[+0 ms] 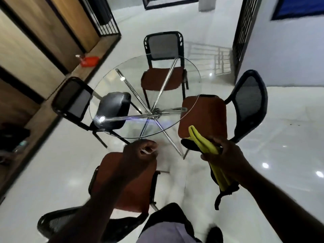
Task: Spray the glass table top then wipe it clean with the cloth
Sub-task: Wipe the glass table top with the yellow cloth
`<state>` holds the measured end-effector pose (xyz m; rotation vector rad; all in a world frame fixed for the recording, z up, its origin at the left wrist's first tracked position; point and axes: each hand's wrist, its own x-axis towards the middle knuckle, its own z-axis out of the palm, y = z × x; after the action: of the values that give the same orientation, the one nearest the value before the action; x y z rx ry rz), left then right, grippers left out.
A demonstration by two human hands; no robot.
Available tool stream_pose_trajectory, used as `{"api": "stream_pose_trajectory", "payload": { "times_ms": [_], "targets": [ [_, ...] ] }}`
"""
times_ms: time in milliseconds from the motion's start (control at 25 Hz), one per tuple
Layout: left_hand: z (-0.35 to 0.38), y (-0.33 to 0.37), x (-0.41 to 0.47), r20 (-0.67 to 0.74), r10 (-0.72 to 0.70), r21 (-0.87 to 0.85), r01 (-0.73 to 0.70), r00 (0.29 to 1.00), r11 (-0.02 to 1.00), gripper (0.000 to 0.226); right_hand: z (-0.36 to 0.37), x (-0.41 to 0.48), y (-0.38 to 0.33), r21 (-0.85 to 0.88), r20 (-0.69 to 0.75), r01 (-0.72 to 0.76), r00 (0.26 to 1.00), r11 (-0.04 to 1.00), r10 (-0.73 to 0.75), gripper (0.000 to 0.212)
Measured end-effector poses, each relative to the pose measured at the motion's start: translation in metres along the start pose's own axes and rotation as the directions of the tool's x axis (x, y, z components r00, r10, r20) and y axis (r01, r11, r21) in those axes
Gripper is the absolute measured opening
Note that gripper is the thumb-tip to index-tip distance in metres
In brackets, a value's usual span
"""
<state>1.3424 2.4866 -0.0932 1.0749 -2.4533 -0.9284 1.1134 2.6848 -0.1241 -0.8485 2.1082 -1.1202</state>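
Two hands in view. The right hand (222, 155) has its fingers wrapped mid-length round a folded yellow cloth (201, 141), both ends hanging free. The left hand (138, 155) is curled tight; something small and white shows inside, and what it is cannot be told. The cloth is judged soft, light and limp, best bunched into a pad. The glass top (108, 81) lies just ahead, untouched. It is judged hard, slick and fragile at the rim, so press flat. A red container (89, 61), possibly the sprayer, lies well apart.
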Motion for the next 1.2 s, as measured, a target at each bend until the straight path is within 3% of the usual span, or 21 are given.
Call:
{"api": "stream_pose_trajectory", "payload": {
  "times_ms": [240, 440, 600, 720, 880, 1000, 1200],
  "targets": [
    [0.029, -0.047, 0.044, -0.035, -0.213, -0.115, 0.208, 0.976, 0.971, 0.022, 0.016, 0.119, -0.007, -0.079, 0.213, 0.008, 0.977, 0.997, 0.009, 0.067],
    [0.040, -0.087, 0.135, -0.066, -0.246, -0.158, 0.233, 0.967, 0.960, 0.028, 0.037, 0.215, -0.022, -0.167, 0.323, -0.006, 0.944, 0.986, 0.060, 0.068],
    [0.056, -0.127, 0.189, -0.033, -0.290, -0.201, 0.278, 0.957, 0.939, 0.027, 0.052, 0.281, -0.034, -0.218, 0.431, 0.102, 0.902, 0.971, 0.002, 0.069],
    [0.073, -0.144, 0.218, -0.081, -0.377, -0.179, 0.359, 0.923, 0.916, 0.023, 0.069, 0.325, -0.031, -0.215, 0.410, 0.197, 0.907, 0.957, -0.095, 0.066],
    [0.098, -0.176, 0.266, -0.210, -0.450, -0.087, 0.442, 0.868, 0.893, 0.019, 0.111, 0.384, 0.009, -0.364, 0.542, 0.598, 0.760, 0.714, -0.359, 0.074],
    [0.122, -0.202, 0.290, -0.324, -0.517, -0.051, 0.531, 0.792, 0.846, 0.013, 0.149, 0.420, 0.034, -0.571, 0.624, 0.686, 0.720, 0.451, -0.304, 0.081],
    [0.136, -0.259, 0.337, -0.308, -0.347, 0.312, 0.439, 0.886, 0.843, 0.045, 0.191, 0.454, 0.071, -0.377, 0.710, 0.864, 0.501, 0.333, -0.495, 0.070]
  ]
}}
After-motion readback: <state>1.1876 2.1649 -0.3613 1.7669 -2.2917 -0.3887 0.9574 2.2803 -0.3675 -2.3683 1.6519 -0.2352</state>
